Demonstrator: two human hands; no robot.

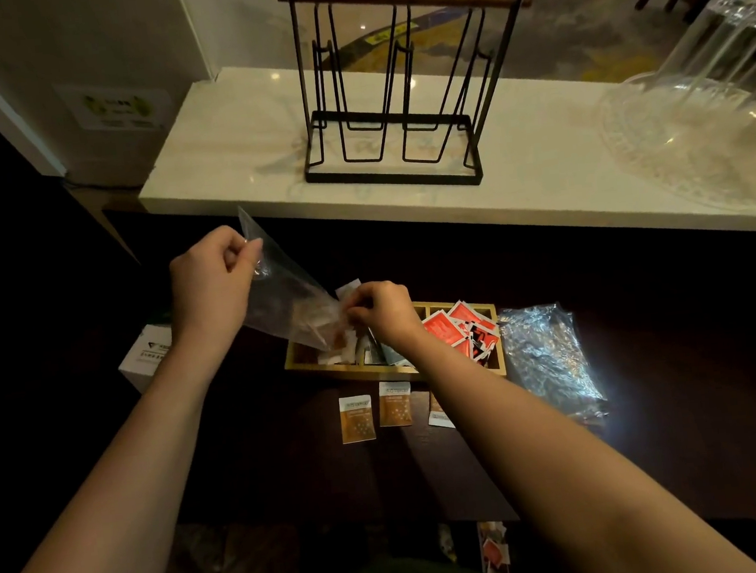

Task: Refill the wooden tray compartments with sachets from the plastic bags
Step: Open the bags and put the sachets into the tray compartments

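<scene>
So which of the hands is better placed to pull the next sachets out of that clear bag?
The right hand: its fingers are already at the mouth of the clear bag, directly over the wooden tray. The left hand grips the bag's upper end, holding it tilted.

A black wire rack (388, 100) with a wooden top bar stands upright on the pale marble counter (225, 157) across the upper half of the frame; clear glassware (700, 107) sits at the upper right, on the same counter; a white box (145, 355) lies at the left on the dark lower surface (654, 398); a green-printed label (118, 105) is on the wall at upper left.
</scene>
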